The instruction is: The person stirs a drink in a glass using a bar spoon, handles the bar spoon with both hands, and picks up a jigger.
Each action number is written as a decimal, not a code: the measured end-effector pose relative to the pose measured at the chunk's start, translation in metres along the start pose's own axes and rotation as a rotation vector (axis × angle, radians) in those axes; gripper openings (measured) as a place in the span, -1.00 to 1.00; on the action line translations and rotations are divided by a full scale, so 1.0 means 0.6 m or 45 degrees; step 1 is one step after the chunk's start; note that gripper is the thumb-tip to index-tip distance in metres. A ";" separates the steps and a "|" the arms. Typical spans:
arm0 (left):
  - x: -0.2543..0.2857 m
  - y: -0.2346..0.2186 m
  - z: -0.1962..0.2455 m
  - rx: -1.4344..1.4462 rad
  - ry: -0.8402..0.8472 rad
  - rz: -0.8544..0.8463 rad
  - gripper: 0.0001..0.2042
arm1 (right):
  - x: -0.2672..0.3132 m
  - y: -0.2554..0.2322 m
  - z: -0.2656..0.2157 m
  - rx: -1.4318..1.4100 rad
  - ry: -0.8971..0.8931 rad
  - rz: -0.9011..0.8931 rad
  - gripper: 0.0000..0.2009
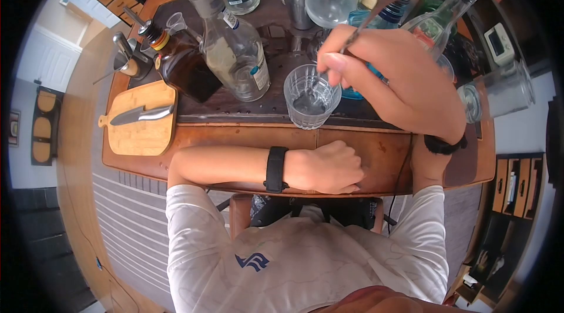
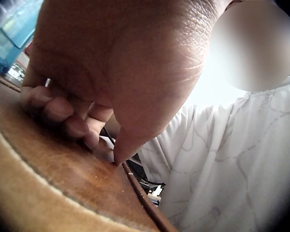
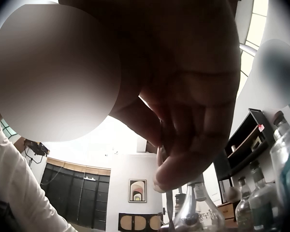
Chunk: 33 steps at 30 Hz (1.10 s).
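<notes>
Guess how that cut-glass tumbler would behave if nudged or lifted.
The cut-glass tumbler is probably stiff but breakable, being clear glass. Its squat, broad shape should resist tipping under a gentle push. The patterned walls may help grip, though droplets on the dark tabletop suggest it could be wet and slippery.

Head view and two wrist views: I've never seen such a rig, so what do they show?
There is no robot, just a person's bare hands. The head camera looks down over the table; each wrist camera looks at its own hand. On the table are a cutting board with a knife on it, bottles, including a brown bottle, a metal shaker and a cut-glass tumbler. The right hand pinches a thin metal utensil over the tumbler. The left hand rests loosely curled on the table edge, holding nothing.
</notes>
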State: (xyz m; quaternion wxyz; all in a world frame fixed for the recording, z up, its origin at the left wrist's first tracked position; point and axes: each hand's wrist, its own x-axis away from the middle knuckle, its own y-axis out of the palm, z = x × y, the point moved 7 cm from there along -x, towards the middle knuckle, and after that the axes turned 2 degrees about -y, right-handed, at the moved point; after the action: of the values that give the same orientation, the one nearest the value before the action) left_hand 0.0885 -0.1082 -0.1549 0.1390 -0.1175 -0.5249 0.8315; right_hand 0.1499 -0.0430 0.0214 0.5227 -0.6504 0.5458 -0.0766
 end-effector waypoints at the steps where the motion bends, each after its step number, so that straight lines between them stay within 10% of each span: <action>1: 0.000 0.000 0.000 0.003 0.008 -0.002 -0.67 | -0.001 0.001 0.002 0.058 -0.023 0.021 -0.83; 33: -0.004 -0.004 0.000 0.006 -0.054 -0.106 -0.67 | -0.004 -0.010 0.002 0.256 -0.100 0.107 -0.83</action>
State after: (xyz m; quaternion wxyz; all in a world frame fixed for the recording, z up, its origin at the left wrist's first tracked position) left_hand 0.0911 -0.1083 -0.1528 0.1626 -0.0774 -0.5304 0.8284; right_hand 0.1535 -0.0414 0.0266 0.6090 -0.5737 0.5413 -0.0834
